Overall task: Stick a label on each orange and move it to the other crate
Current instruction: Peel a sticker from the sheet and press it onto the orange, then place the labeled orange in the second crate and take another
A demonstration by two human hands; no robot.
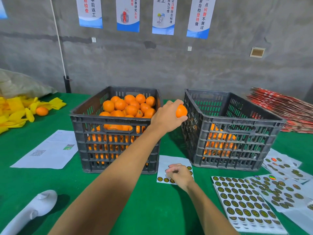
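My left hand (166, 117) grips an orange (181, 111) in the air between the two dark crates, right at the near left corner of the right crate (240, 123). The left crate (108, 122) is heaped with oranges (128, 106). A few oranges (218, 143) show through the slats low in the right crate. My right hand (178, 174) rests with curled fingers on a small label sheet (166, 164) in front of the crates, its fingertips at the round labels; whether a label is pinched I cannot tell.
Full sheets of round dark labels (243, 202) lie at the right front. A printed paper (49, 150) lies left of the crates. Yellow foam nets (17, 109) and a loose orange (42, 111) sit at the far left. Red flat cartons (286, 107) are stacked at the right back. A white object (33, 209) lies at the front left.
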